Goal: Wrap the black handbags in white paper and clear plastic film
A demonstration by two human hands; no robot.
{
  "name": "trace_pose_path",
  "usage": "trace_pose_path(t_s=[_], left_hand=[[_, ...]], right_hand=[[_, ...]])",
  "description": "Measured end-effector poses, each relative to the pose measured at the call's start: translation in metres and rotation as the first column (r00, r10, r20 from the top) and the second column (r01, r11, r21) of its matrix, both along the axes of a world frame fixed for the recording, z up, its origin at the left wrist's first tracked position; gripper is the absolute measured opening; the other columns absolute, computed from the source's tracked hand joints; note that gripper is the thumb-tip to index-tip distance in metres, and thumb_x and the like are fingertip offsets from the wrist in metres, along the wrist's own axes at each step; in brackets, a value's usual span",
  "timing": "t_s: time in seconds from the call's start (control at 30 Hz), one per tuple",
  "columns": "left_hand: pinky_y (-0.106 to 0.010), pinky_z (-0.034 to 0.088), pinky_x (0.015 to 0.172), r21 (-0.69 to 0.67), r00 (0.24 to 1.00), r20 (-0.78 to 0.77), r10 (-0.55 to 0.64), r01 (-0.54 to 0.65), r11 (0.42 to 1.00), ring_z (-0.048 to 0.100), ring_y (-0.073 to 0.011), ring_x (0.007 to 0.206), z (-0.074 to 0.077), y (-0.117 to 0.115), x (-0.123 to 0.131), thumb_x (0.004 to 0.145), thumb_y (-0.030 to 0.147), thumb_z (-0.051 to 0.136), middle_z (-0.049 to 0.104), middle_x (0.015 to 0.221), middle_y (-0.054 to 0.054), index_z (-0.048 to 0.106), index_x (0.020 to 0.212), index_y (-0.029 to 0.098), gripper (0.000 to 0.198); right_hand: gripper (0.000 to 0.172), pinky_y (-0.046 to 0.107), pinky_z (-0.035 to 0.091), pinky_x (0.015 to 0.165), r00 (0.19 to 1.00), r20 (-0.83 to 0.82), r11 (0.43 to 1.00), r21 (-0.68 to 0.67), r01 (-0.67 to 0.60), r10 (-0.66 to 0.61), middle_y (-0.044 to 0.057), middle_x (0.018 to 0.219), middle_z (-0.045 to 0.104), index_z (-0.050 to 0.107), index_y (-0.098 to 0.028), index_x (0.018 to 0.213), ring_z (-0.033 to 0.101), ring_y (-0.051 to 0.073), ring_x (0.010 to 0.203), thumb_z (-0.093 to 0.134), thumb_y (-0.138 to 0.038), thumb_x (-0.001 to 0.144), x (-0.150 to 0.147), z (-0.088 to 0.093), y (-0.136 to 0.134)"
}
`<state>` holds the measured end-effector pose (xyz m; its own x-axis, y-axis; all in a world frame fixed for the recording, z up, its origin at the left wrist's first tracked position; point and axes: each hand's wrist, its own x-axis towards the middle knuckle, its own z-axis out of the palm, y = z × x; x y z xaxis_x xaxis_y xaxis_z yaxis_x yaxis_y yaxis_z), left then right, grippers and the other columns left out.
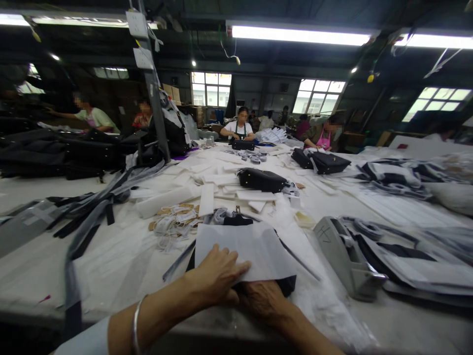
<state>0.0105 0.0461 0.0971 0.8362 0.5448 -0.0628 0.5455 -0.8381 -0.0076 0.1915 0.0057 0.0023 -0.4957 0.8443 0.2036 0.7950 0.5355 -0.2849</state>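
Note:
A black bag lies at the near edge of the table, mostly covered by a white sheet. Its dark top part and a small metal buckle show beyond the far side of the sheet. My left hand rests on the sheet with its fingers spread. Below it, my right hand reaches under the sheet's near edge, at the bag. The sheet hides the right fingers, so their grip does not show.
A grey tape dispenser stands at the right. Tags with strings lie left of the bag. Further off are a black bag, white strips and several co-workers. Long wrapped straps trail down the left side.

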Motion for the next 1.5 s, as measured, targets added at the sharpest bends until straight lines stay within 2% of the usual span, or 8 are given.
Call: trace_pose_path(t_s=[0.3,0.47,0.6,0.73,0.93,1.03,1.3,1.5], left_hand=[[-0.036,0.042,0.109,0.076,0.945,0.295,-0.142,0.125,0.989,0.053,-0.0242,0.130,-0.066,-0.008,-0.007,0.093,0.011,0.050,0.053,0.144,-0.014,0.041,0.144,0.014,0.051],[-0.039,0.040,0.111,0.079,0.941,0.310,-0.134,0.115,0.990,0.049,-0.0250,0.134,-0.070,-0.012,-0.008,0.097,0.025,0.053,0.053,0.145,-0.011,0.044,0.142,0.017,0.046],[-0.042,0.040,0.112,0.078,0.947,0.301,-0.113,0.093,0.993,0.046,-0.0275,0.135,-0.075,-0.012,-0.004,0.098,0.033,0.056,0.054,0.143,-0.012,0.048,0.138,0.016,0.045],[-0.040,0.040,0.111,0.036,0.944,0.306,-0.124,0.119,0.992,0.049,-0.0262,0.131,-0.066,-0.014,-0.003,0.094,0.033,0.063,0.059,0.136,-0.009,0.053,0.131,0.019,0.041],[-0.032,0.049,0.094,-0.015,0.954,0.265,-0.138,0.148,0.989,0.061,-0.0227,0.108,-0.025,-0.007,-0.007,0.092,0.030,0.064,0.063,0.119,-0.008,0.057,0.117,0.018,0.029],[-0.033,0.048,0.087,0.001,0.970,0.209,-0.122,0.124,0.992,0.064,-0.0207,0.094,-0.015,0.000,-0.010,0.096,0.021,0.055,0.067,0.097,-0.005,0.061,0.094,0.020,0.007],[-0.041,0.052,0.083,-0.109,0.993,0.110,0.046,-0.034,0.993,0.068,-0.0263,0.087,-0.009,-0.023,-0.009,0.099,0.041,0.050,0.071,0.097,-0.009,0.066,0.100,0.016,0.029],[-0.035,0.056,0.074,-0.227,0.989,0.112,0.099,-0.071,0.971,0.071,-0.0269,0.079,-0.004,0.017,0.025,0.082,0.015,0.059,0.074,0.081,-0.011,0.072,0.083,0.014,0.013]], right_hand=[[0.026,0.035,0.053,0.090,0.996,-0.039,0.978,0.195,-0.072,0.082,0.010,0.103,0.074,0.066,-0.018,0.114,0.069,0.023,0.091,0.047,-0.020,0.096,0.009,0.000,-0.021],[0.023,0.034,0.053,0.077,0.965,-0.162,0.886,0.450,-0.116,0.208,0.008,0.096,0.073,0.062,-0.017,0.111,0.068,0.020,0.085,0.050,-0.010,0.092,0.027,0.040,-0.054],[0.020,0.032,0.052,0.075,0.931,-0.326,0.912,0.409,-0.019,0.166,0.007,0.092,0.073,0.064,-0.019,0.108,0.067,0.018,0.082,0.052,-0.010,0.093,0.016,0.079,-0.049],[0.022,0.034,0.053,0.086,0.952,-0.307,0.984,0.175,0.035,0.021,0.006,0.100,0.074,0.069,-0.021,0.105,0.068,0.020,0.093,0.049,-0.019,0.098,0.006,0.082,-0.005],[0.035,0.048,0.041,0.112,0.974,-0.216,0.992,-0.121,0.043,-0.069,0.011,0.130,0.066,0.068,-0.017,0.122,0.057,0.027,0.126,0.045,-0.025,0.097,0.023,0.026,0.047],[0.039,0.050,0.035,0.117,0.965,-0.245,0.989,-0.137,0.057,-0.090,0.010,0.138,0.060,0.063,-0.018,0.130,0.052,0.026,0.133,0.042,-0.030,0.100,0.029,0.011,0.046],[0.041,0.053,0.030,0.119,0.994,-0.108,0.992,-0.124,0.019,-0.033,0.008,0.147,0.052,0.058,-0.021,0.137,0.043,0.028,0.139,0.048,-0.030,0.098,0.017,0.017,0.038],[0.045,0.050,0.033,0.115,1.000,-0.008,0.992,-0.127,-0.013,0.013,0.011,0.148,0.050,0.056,-0.020,0.139,0.045,0.028,0.137,0.047,-0.020,0.095,0.015,0.016,0.045]])
